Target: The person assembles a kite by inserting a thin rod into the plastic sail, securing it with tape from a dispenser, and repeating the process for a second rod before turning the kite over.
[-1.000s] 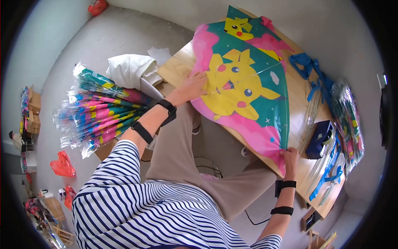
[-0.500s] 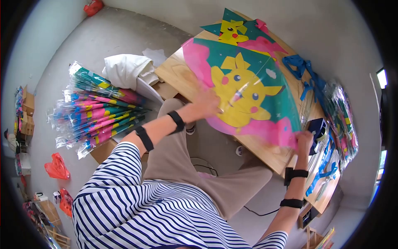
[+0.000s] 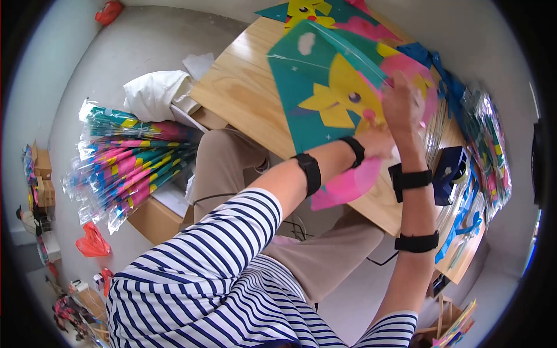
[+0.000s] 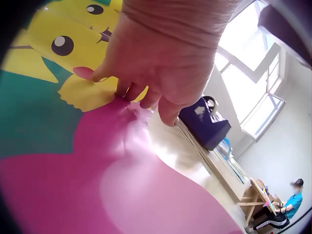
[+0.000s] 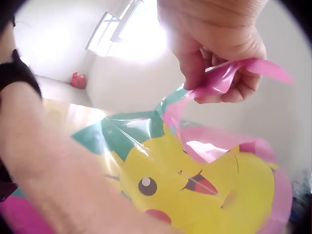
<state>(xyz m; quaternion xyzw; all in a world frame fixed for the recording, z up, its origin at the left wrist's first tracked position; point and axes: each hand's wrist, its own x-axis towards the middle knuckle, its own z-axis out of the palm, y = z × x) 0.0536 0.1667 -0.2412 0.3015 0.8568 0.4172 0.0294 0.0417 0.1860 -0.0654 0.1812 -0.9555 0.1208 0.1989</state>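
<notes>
A thin, glossy kite sail (image 3: 313, 116) in green, pink and yellow, printed with a cartoon face, is lifted and turned above the wooden table. My right hand (image 3: 403, 107) holds it up by a pink edge; in the right wrist view the thumb and fingers pinch this pink strip (image 5: 224, 80), which curls over. Lower down, my left hand (image 3: 374, 139) crosses beneath the right forearm. Its curled fingers grip the sail where the pink film (image 4: 117, 117) creases at the fingertips. A second printed sail (image 3: 301, 10) lies at the table's far end.
Plastic-wrapped kites (image 3: 139, 162) fan out at the left, beside a white cloth (image 3: 154, 95). Along the right of the wooden table (image 3: 243, 75) are a dark blue box (image 3: 449, 174), blue ribbon (image 3: 416, 52) and more wrapped kites (image 3: 490, 151). Another person (image 4: 290, 207) sits farther off.
The sail has been lifted off the table and swung round. My right hand has risen away from the near edge, and my left hand has crossed over to the right.
</notes>
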